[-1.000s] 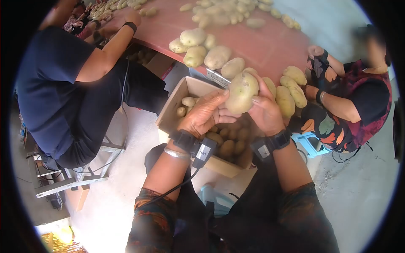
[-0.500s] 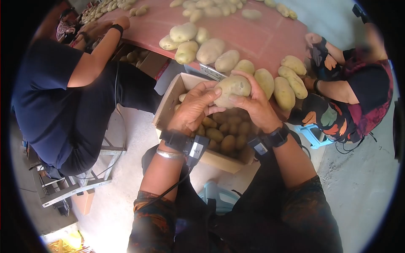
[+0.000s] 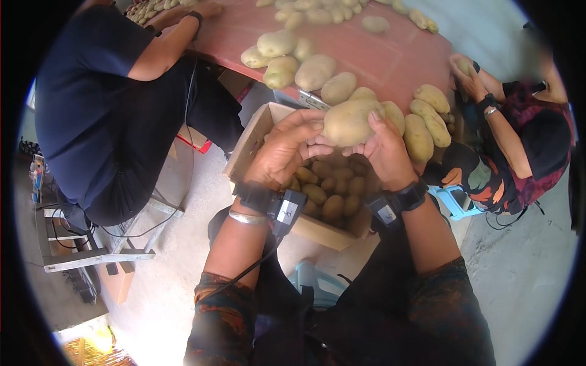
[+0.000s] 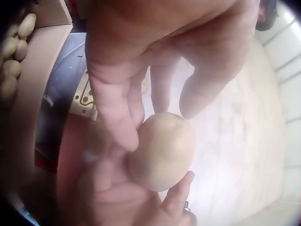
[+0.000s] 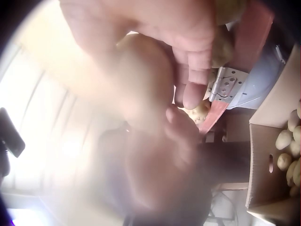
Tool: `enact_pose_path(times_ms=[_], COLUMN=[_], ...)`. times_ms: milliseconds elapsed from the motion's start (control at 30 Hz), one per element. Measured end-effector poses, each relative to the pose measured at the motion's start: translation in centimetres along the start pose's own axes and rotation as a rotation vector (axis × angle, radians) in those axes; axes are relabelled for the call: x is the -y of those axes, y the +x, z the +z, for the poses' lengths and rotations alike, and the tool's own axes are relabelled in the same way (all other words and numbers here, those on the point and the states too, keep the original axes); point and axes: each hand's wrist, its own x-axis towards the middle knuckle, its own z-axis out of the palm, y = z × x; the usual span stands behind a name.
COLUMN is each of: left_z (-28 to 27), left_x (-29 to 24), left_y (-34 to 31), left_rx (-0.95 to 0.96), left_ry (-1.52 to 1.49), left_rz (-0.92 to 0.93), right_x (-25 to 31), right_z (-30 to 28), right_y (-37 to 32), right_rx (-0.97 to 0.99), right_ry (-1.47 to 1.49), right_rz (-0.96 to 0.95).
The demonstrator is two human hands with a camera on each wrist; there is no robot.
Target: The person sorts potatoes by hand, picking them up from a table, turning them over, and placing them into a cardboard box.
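A large pale potato [image 3: 350,122] is held above an open cardboard box [image 3: 249,141] between both hands. My left hand [image 3: 292,146] curls around its left end, fingers touching it. My right hand [image 3: 379,148] cups it from the right and below, fingers wrapped up over it. In the left wrist view the potato [image 4: 163,149] sits between the left fingers [image 4: 115,113] and the other palm. The right wrist view is blurred; a thumb and fingers [image 5: 193,89] curl close to the lens. The box holds several smaller potatoes [image 3: 332,185].
A red table [image 3: 378,58] above the box carries several loose potatoes [image 3: 314,72]. A person in dark blue [image 3: 91,91] sits at the left, another in patterned clothes [image 3: 519,152] at the right. A blue stool [image 3: 450,204] and metal frame [image 3: 91,256] stand on the concrete floor.
The potato has been turned between both hands and has stayed above the box. The person at the right has raised a hand with a potato.
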Motion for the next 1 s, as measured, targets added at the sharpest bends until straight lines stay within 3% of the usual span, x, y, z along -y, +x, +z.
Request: enact_pose_path(times_ms=[133,467,1000], left_z=[1.0,1.2,-0.6], left_x=[0.2,0.8,0.9], left_y=[-0.6,-0.8,0.4], left_rx=[-0.01,-0.042,-0.114], left_ry=[0.021,0.046,0.046], left_rz=[0.015,0.02,-0.113], right_x=[-0.3,-0.3,-0.3], right_z=[-1.2,-0.7,-0.2], right_y=[-0.2,-0.7,-0.5], right_rx=[0.074,0.035,-0.072], right_ry=[0.05,0.102,-0.105], right_rz=[0.059,0.063,0.086])
